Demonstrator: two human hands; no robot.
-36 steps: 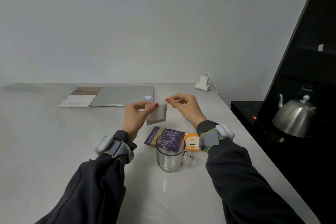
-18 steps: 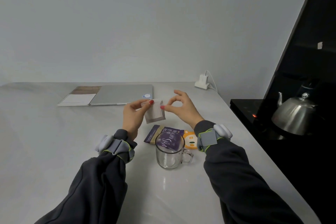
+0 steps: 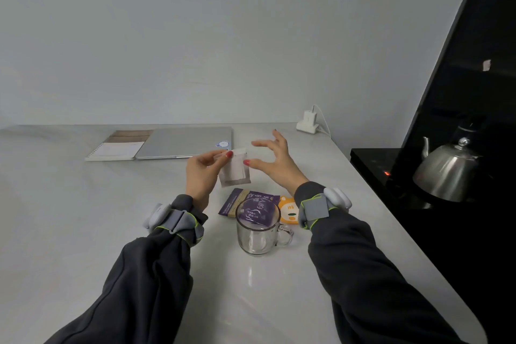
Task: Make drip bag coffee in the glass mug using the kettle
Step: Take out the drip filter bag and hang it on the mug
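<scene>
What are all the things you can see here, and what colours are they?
drip bag: one, white and grey, held up behind the mug
glass mug: one, clear, on the table
packet: one, purple, flat behind the mug
cartoon-face thing: one, orange, beside the packet
kettle: one, silver, on the black counter
laptop: one, silver, closed, far side
notebook: one, white and brown, left of the laptop
charger: one, white, by the wall
table: one, pale grey
wrist bands: two, grey and white
left hand: pinches the drip bag's top
right hand: fingers spread, thumb at the bag's edge
</scene>
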